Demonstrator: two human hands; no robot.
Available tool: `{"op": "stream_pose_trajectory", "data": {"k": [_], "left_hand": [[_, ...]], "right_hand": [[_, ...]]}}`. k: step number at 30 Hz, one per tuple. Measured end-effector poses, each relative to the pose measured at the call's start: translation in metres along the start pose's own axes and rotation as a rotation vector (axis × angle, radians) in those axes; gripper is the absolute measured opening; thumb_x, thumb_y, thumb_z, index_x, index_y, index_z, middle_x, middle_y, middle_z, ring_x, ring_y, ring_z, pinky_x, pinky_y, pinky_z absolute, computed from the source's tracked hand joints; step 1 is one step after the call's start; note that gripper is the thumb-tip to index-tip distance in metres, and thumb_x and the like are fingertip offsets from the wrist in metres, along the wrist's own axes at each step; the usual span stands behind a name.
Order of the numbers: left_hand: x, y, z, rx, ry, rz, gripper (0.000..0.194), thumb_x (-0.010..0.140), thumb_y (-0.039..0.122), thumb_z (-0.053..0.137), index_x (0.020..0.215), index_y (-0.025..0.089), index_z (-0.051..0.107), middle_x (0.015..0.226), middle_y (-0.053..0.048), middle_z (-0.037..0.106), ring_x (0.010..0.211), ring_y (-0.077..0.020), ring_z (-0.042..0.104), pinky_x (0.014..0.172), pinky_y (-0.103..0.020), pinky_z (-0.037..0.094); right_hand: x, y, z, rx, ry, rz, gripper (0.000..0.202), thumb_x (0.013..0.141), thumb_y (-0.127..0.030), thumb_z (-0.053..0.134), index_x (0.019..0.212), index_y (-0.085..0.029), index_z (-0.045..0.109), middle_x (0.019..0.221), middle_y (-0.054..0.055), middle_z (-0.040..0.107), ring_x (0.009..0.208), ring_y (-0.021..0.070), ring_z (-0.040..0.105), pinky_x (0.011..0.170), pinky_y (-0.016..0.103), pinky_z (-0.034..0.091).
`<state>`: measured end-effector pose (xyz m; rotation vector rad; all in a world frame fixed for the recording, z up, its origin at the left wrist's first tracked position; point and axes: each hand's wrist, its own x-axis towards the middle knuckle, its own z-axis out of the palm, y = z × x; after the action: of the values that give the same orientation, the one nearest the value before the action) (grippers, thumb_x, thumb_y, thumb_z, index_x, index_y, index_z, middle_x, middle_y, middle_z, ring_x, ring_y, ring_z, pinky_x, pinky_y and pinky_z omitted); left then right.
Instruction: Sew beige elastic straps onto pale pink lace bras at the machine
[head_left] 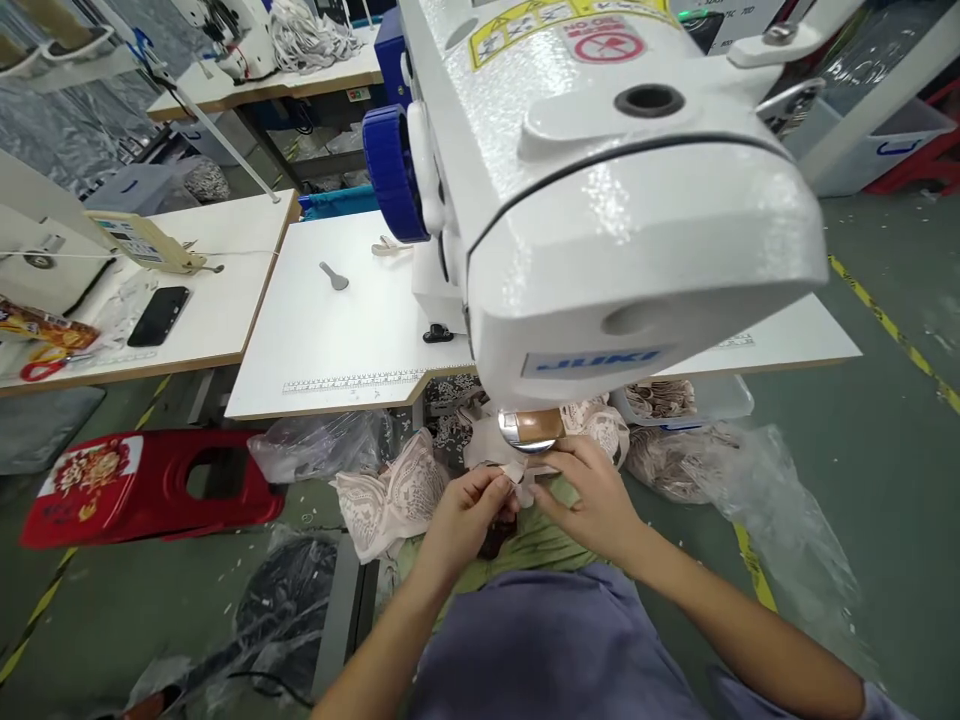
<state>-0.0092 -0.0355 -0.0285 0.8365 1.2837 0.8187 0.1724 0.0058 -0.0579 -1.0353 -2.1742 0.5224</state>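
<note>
Close in front of my lap, my left hand [469,515] pinches a small pale strip of fabric [519,478] between thumb and fingers. My right hand [596,495] has its thumb and fingers closed on the other side of the same strip. Light pink lace bras [411,485] lie around the hands, with one cup to the left and more lace [604,425] behind the right fingers. Above them looms the white sewing machine head [600,270], which hides its needle area. A round metal-rimmed brown piece [531,428] shows just beyond my fingertips.
The white sewing table [345,320] bears a printed ruler and a small grey tool [334,277]. A clear bin [720,398] with folded pieces and plastic bags [765,490] sits right. At left are a red stool [157,485] and another table with a phone [158,316].
</note>
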Motion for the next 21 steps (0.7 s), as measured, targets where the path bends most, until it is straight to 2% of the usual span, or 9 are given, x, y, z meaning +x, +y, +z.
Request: {"op": "stream_pose_trajectory", "data": {"k": [3,9,12,15,17,19,21], "left_hand": [[-0.003,0.004,0.003,0.211,0.058,0.087,0.041,0.084,0.054,0.053,0.065,0.019,0.058,0.057,0.001,0.051,0.057,-0.0136,0.047,0.057,-0.024,0.038],[-0.005,-0.001,0.008,0.422,0.171,0.194,0.034,0.092,0.041,0.044,0.072,0.019,0.06,0.061,0.0,0.056,0.055,-0.0143,0.048,0.053,-0.024,0.034],[-0.004,-0.004,0.01,0.465,0.184,0.202,0.033,0.094,0.038,0.043,0.072,0.018,0.06,0.061,0.0,0.056,0.054,-0.0135,0.047,0.053,-0.024,0.033],[0.0,-0.007,0.012,0.426,0.185,0.192,0.036,0.093,0.041,0.043,0.069,0.019,0.057,0.059,0.001,0.053,0.054,-0.0128,0.045,0.054,-0.024,0.033],[0.004,-0.012,0.01,0.371,0.187,0.166,0.038,0.09,0.048,0.048,0.065,0.019,0.054,0.058,0.002,0.05,0.056,-0.0131,0.046,0.056,-0.024,0.035],[0.01,-0.019,0.006,0.305,0.183,0.112,0.043,0.086,0.055,0.054,0.062,0.019,0.051,0.056,0.003,0.046,0.056,-0.0129,0.045,0.056,-0.024,0.036],[0.014,-0.025,-0.001,0.228,0.169,0.058,0.05,0.081,0.064,0.058,0.062,0.019,0.052,0.055,0.004,0.044,0.054,-0.0116,0.041,0.054,-0.023,0.034]], "right_hand": [[-0.002,-0.006,0.004,0.046,-0.011,0.0,0.027,0.097,-0.039,0.053,0.108,-0.022,0.072,0.098,0.011,0.071,0.09,0.0232,0.067,0.073,0.035,0.056],[-0.003,-0.01,0.009,-0.098,0.114,-0.1,0.021,0.095,-0.021,0.057,0.108,-0.023,0.074,0.084,0.006,0.073,0.072,0.0175,0.066,0.061,0.029,0.051],[-0.007,-0.008,0.015,0.006,0.151,-0.061,0.018,0.094,-0.021,0.058,0.1,-0.023,0.075,0.08,0.005,0.073,0.073,0.017,0.067,0.062,0.028,0.053],[-0.014,-0.008,0.021,0.118,0.057,0.033,0.024,0.096,-0.024,0.052,0.091,-0.025,0.075,0.082,0.006,0.074,0.077,0.0201,0.07,0.064,0.032,0.057],[-0.016,-0.005,0.019,0.101,-0.05,0.027,0.026,0.096,-0.025,0.05,0.085,-0.028,0.074,0.084,0.005,0.075,0.078,0.0208,0.071,0.067,0.034,0.059],[-0.009,0.011,0.007,0.025,-0.154,0.019,0.025,0.094,-0.027,0.053,0.081,-0.031,0.074,0.087,0.0,0.076,0.082,0.0187,0.072,0.073,0.031,0.059],[0.01,0.043,-0.018,-0.104,-0.183,0.104,0.026,0.094,-0.026,0.049,0.088,-0.03,0.074,0.097,0.0,0.076,0.094,0.0182,0.071,0.084,0.03,0.058]]}}
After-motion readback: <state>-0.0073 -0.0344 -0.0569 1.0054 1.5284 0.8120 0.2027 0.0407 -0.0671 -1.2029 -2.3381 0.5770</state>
